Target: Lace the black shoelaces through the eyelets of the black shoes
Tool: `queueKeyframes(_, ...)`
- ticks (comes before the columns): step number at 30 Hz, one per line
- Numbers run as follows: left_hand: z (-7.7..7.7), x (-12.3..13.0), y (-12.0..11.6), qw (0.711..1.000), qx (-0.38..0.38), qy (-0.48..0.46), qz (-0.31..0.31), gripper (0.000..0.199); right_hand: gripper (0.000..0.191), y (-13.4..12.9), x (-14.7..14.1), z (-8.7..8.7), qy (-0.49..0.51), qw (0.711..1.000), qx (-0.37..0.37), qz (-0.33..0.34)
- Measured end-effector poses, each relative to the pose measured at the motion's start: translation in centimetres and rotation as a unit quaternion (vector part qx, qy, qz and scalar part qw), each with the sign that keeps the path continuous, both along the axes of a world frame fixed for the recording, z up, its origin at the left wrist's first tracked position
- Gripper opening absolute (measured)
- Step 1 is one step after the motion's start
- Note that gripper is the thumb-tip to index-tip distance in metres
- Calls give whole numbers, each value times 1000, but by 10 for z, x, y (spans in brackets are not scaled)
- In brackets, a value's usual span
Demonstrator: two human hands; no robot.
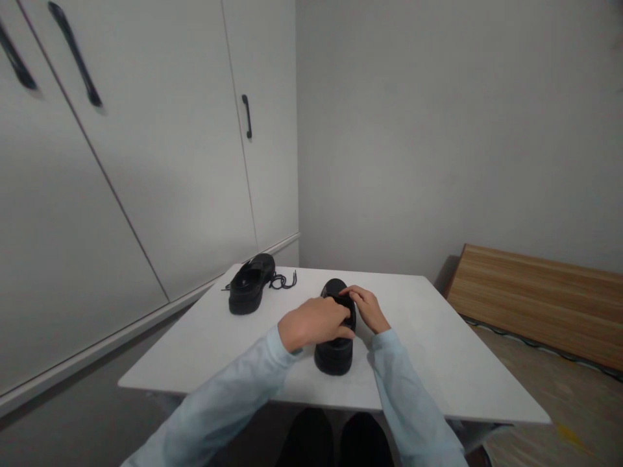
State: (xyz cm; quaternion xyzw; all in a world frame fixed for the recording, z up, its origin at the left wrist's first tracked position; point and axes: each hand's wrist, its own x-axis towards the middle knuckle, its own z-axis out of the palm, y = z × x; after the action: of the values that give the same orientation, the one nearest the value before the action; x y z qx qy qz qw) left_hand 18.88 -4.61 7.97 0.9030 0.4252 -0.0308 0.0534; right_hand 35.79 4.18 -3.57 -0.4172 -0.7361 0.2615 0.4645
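A black shoe stands on the white table in front of me, its toe pointing away. My left hand reaches across its opening from the left, fingers curled over and partly into it, the thumb near the heel end. From the right, my right hand grips the upper around the tongue and lacing area, with its fingertips bent over the top. The hands hide most of the shoe's middle, so its laces cannot be made out. The other black shoe sits farther left, its dark laces trailing loose on the table.
The white table has its near edge just ahead of my legs. White cabinets with black handles line the left side, and a grey wall rises behind. A wood-grain board lies to the right, beyond the table.
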Motion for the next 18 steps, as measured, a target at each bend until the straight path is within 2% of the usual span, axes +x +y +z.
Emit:
queueKeyframes(4, -20, -6, -22, 998, 61, 1, 20, 41, 32, -2, -1, 1, -4, 1000, -2, -5)
queueKeyframes(10, -51, -4, -26, 995, 97, -14, 33, 54, 32, -3, -1, 2, 2, 1000, -2, 2)
queueKeyframes(14, -61, -4, -23, 994, 104, -20, 35, 54, 32, -2, 0, 1, 1, 1000, -2, 2)
queueKeyframes(18, -64, -8, -16, 997, 72, -24, 19, 48, 32, 0, 1, 0, 0, 1000, -3, 1)
